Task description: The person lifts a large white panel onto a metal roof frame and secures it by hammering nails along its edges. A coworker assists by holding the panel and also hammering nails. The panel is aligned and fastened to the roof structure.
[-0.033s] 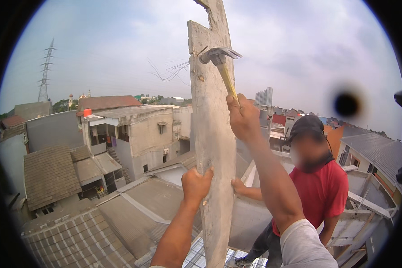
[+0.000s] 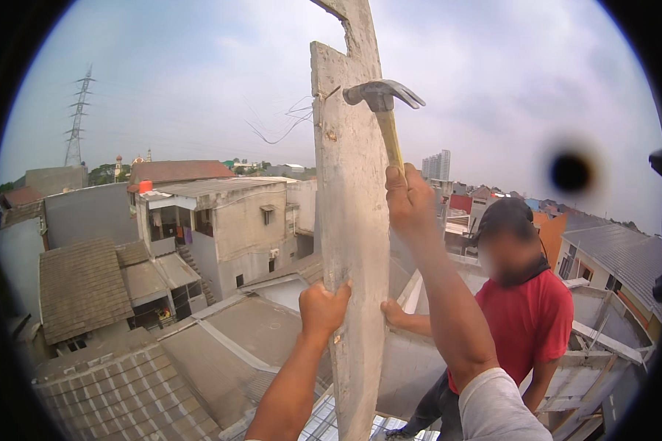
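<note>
The step in hand looks like pulling or knocking a nail near the top of an upright, weathered grey plank [image 2: 351,242], which stands roughly in the middle of the view and rises past its upper edge. The left hand [image 2: 324,307] wraps the plank's left edge low down, its grip closed around the wood to steady it. The right hand [image 2: 409,197], just right of the plank and higher up, has its grip closed tight on the yellowish handle of a claw hammer [image 2: 382,99], whose steel head lies against the plank's right edge near the top, claw pointing away from the wood. A bent nail [image 2: 331,93] juts from the plank just left of the hammer head. By my judgement the next move calls for a firm hold on the plank and a careful, aimed stroke or pry at that nail. A co-worker in a red shirt [image 2: 526,323], right of the plank and lower, rests one hand [image 2: 391,313] on its right edge. No packages, labels or signs show around the plank; only rooftops [image 2: 88,287] and a pylon [image 2: 77,117] to its left.
</note>
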`<state>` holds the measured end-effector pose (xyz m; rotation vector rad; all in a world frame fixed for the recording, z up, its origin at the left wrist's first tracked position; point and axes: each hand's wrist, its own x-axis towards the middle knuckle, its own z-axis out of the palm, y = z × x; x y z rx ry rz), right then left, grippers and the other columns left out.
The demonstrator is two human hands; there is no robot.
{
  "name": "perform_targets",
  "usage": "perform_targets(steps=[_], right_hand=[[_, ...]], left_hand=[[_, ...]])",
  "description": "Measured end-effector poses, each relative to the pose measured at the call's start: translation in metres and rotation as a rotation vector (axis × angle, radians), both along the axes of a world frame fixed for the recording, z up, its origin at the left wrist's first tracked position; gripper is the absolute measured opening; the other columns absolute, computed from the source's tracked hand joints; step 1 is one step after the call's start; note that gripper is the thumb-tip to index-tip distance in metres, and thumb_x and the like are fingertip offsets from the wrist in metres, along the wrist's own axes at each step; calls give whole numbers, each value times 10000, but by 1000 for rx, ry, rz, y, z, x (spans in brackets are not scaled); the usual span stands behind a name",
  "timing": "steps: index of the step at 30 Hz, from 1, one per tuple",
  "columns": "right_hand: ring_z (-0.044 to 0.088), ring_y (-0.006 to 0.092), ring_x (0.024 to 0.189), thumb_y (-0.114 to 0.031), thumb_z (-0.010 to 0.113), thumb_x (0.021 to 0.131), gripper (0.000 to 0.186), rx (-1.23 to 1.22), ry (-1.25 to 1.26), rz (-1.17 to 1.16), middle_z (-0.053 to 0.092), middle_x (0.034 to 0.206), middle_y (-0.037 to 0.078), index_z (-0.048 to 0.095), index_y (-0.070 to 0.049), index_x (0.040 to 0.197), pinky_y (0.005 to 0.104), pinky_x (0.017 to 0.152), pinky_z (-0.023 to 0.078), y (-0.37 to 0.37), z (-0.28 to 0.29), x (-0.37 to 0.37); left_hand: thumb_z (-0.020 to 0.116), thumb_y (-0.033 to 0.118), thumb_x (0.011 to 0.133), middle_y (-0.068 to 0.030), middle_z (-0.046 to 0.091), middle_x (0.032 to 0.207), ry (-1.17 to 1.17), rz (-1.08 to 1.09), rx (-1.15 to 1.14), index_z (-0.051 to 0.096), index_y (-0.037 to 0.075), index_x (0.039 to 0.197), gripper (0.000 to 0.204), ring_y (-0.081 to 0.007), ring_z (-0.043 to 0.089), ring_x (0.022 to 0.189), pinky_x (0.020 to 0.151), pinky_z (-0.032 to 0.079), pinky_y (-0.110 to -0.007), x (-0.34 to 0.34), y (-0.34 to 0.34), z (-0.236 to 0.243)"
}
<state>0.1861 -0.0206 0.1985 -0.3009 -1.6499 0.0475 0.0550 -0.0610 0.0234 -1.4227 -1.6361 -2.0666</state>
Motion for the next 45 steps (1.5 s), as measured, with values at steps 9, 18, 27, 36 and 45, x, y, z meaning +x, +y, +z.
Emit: perform_targets(steps=[9,18,27,36,45], right_hand=[[436,102,478,-417,477,1046,390,327,349,396,457,589,10,491,-54,903,273,440,354,-29,6,21],[454,101,518,-413,467,1050,407,285,314,444,463,641,14,483,-38,893,263,471,381,-32,1,32],[481,185,500,-388,447,1062,467,60,-81,30,505,572,106,514,13,834,347,473,386,-23,20,-11],[400,67,448,-479,417,1054,464,103,364,628,429,592,-15,470,-67,848,242,408,373,-32,16,1],[376,78,416,-480,431,1051,459,-100,301,601,430,587,-23,480,-81,830,247,394,367,-13,17,26]], left_hand=[[749,220,836,-181,718,731,-6,-20,25,714,-70,924,304,-237,699,640,637,528,-357,5,-1,-5],[743,318,802,-254,689,740,7,23,9,719,-66,862,389,-389,708,711,679,545,-412,-6,9,-1],[746,286,806,-224,709,758,-41,-25,65,725,-52,898,351,-353,717,712,681,549,-399,-8,-1,-5],[740,220,843,-195,743,830,50,34,-22,716,-73,962,317,-258,734,754,696,547,-360,-7,-3,-7],[732,269,822,-219,724,818,-22,1,-4,727,-46,966,347,-355,726,781,719,548,-396,-9,-1,-8]])
